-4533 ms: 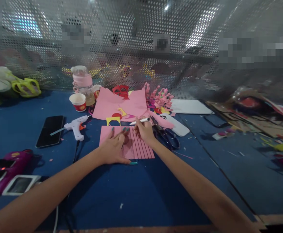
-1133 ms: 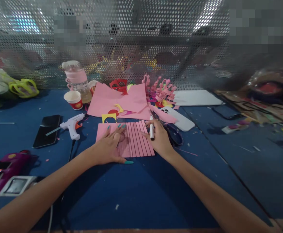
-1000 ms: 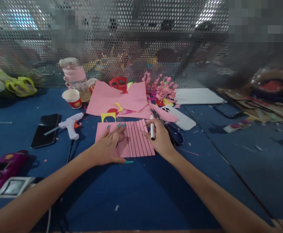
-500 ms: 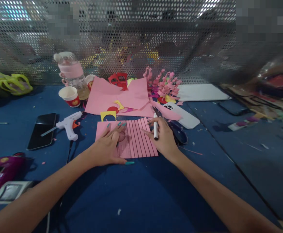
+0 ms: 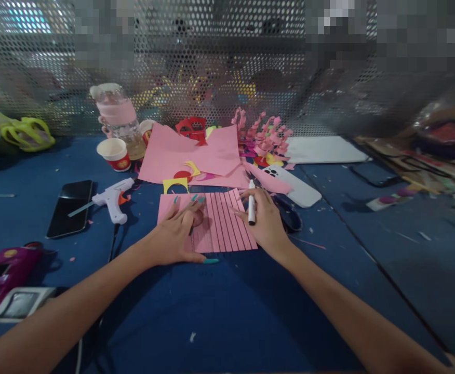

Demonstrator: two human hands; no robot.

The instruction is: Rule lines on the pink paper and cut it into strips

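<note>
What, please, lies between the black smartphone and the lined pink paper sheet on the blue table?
In the head view, a white glue gun lies between the black smartphone and the lined pink paper sheet.

A single head-worn camera is looking forward and down across the blue counter (image 5: 227, 311), sitting close above both forearms (no second view), and facing a perforated metal screen (image 5: 219, 67) behind.

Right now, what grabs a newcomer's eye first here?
The pink lined sheet at mid-table: the left hand lies flat on it, and the right hand at its right edge has its grip shut on a white marker. Behind it lie loose pink sheets and pink paper curls.
</note>
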